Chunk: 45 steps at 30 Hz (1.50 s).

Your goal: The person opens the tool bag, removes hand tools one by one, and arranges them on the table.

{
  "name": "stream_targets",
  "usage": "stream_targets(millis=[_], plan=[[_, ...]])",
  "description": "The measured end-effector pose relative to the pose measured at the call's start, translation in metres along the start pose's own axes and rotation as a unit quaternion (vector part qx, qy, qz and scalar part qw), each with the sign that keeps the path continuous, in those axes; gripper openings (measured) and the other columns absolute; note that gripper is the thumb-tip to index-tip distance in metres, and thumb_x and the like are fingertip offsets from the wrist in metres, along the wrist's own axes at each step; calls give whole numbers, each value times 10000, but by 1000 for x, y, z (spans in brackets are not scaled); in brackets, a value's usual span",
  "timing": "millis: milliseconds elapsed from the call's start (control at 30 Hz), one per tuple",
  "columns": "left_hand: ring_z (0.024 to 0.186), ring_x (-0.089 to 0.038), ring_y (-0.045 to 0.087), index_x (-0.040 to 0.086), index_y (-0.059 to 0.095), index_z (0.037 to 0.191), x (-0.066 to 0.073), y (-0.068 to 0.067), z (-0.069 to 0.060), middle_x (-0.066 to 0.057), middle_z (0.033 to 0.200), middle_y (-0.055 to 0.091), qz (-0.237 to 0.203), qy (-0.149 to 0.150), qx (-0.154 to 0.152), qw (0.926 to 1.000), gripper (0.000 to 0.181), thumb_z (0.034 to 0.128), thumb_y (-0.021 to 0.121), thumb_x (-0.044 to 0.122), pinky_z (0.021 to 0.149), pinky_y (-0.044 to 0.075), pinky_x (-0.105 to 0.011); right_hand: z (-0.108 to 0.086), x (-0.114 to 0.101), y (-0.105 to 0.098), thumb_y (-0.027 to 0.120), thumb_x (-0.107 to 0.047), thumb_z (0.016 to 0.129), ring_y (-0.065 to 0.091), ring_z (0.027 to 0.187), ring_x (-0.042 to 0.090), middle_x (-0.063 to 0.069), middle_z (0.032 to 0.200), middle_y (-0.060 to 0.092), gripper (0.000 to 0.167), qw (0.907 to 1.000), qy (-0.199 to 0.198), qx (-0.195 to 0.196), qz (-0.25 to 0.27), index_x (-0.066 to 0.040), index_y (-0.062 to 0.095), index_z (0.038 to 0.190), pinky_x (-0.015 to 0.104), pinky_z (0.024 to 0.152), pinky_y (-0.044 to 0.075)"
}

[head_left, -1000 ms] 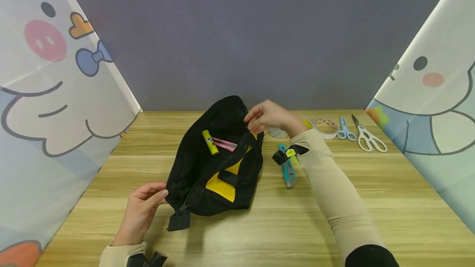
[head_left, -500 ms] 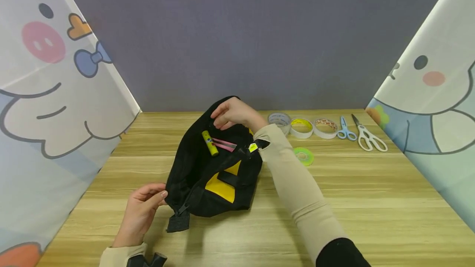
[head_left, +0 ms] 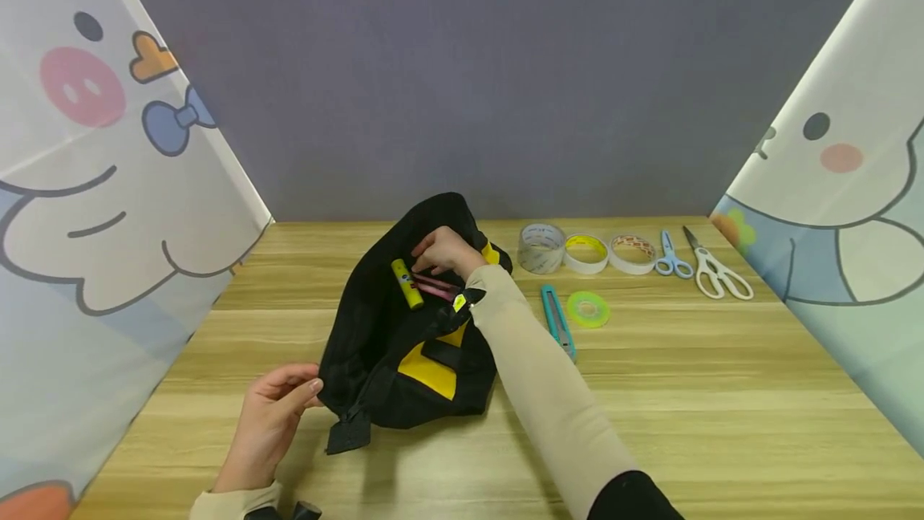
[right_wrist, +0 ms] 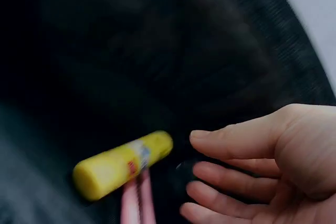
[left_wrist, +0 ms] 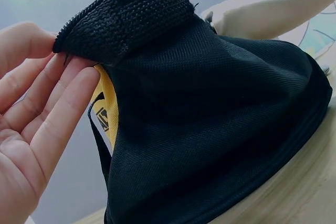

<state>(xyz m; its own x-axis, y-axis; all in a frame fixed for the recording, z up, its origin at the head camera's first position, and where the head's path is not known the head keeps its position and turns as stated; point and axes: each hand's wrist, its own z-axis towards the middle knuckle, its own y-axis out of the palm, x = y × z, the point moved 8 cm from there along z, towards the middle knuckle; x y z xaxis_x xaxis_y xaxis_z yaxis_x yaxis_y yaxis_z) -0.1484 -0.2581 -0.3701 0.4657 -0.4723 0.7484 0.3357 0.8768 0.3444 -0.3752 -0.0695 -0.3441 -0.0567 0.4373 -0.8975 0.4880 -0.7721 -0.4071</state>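
Note:
A black and yellow zippered bag (head_left: pixel 429 371) lies on the table with its mouth open. My left hand (head_left: pixel 273 420) pinches the bag's zippered edge between thumb and fingers, seen closely in the left wrist view. Inside the bag rest a yellow glue stick (head_left: pixel 407 284) and a slim pink cutter-like tool (head_left: pixel 435 286), partly crossed by the stick in the right wrist view. My right hand (head_left: pixel 449 250) reaches into the bag above them. Its fingers (right_wrist: pixel 231 179) are loosely bent and hold nothing, just apart from the stick.
Right of the bag, a teal utility knife (head_left: pixel 556 319) and a green tape roll (head_left: pixel 588 309) lie on the wooden table (head_left: pixel 686 392). Behind them stand tape rolls (head_left: pixel 541 250), small blue scissors (head_left: pixel 670 257) and white-handled scissors (head_left: pixel 715 267). A grey panel (head_left: pixel 469 87) closes the back.
My right hand has moved left from the bag's far right rim and lowered into its opening, uncovering the tape rolls and teal knife. My left hand keeps its pinch on the edge.

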Motion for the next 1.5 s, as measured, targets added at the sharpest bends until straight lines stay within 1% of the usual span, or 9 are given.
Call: stream_targets(millis=[200,367,400,500,633,900,1100,1233,1500], plan=[[820,-135,690,-46,718,1098,1,-3,-2,-78,979,728,31,-59,134,9999,433,900,419,-290,698,598,-254,7,20,6,761,-18,847,621,1010,261,147,1190,664,301,9909,311,319,-1270,11,722,1144,301,815,547],[840,-168,704,-68,711,1098,2,-2,-1,-110,999,733,-118,-40,164,9998,406,895,438,-290,709,601,-260,17,41,16,724,11,861,557,616,166,75,780,642,21,9707,944,239,-2198,-3,731,848,228,515,462],[846,-172,706,-71,710,1098,2,-2,-1,-114,1004,733,-138,-38,171,9998,403,895,441,-290,712,602,-261,19,45,18,718,21,857,520,548,153,65,700,603,93,9682,1044,206,-2263,-12,709,771,218,467,429],[856,-182,708,-75,708,1102,1,-2,-1,-120,1004,735,-183,-36,159,9997,404,893,439,-292,719,605,-271,20,54,23,698,31,866,530,475,165,82,606,566,207,9715,1325,128,-1962,-14,649,670,227,434,474],[861,-186,708,-77,706,1104,1,-1,-1,-122,1004,734,-203,-21,128,9997,416,889,429,-299,722,607,-280,13,59,28,695,24,868,597,541,196,116,655,601,169,9813,1420,65,-1299,4,637,710,294,526,576],[861,-183,710,-81,703,1108,2,-2,-1,-121,1011,733,-254,-24,50,9997,394,902,436,-285,726,605,-273,8,53,28,662,58,824,576,561,209,114,669,565,61,9859,1088,-279,-1237,45,637,770,301,554,580],[860,-170,707,-78,704,1105,1,-3,0,-117,1018,731,-250,23,21,9997,392,900,442,-286,722,604,-270,5,47,24,647,57,825,575,553,196,104,663,580,11,9919,896,-409,-802,59,641,816,307,594,596],[857,-160,700,-76,702,1108,1,-3,0,-110,1024,729,-237,71,-37,9997,401,898,436,-291,719,601,-266,1,42,21,653,77,817,611,593,201,107,678,599,47,9956,755,-366,-428,36,632,825,336,643,616],[852,-164,700,-82,701,1104,0,-4,0,-115,1013,731,-258,96,-22,9996,411,887,431,-304,709,603,-268,-9,24,13,685,98,824,661,679,205,129,779,641,222,9985,423,-288,-175,106,654,1044,352,694,621]])
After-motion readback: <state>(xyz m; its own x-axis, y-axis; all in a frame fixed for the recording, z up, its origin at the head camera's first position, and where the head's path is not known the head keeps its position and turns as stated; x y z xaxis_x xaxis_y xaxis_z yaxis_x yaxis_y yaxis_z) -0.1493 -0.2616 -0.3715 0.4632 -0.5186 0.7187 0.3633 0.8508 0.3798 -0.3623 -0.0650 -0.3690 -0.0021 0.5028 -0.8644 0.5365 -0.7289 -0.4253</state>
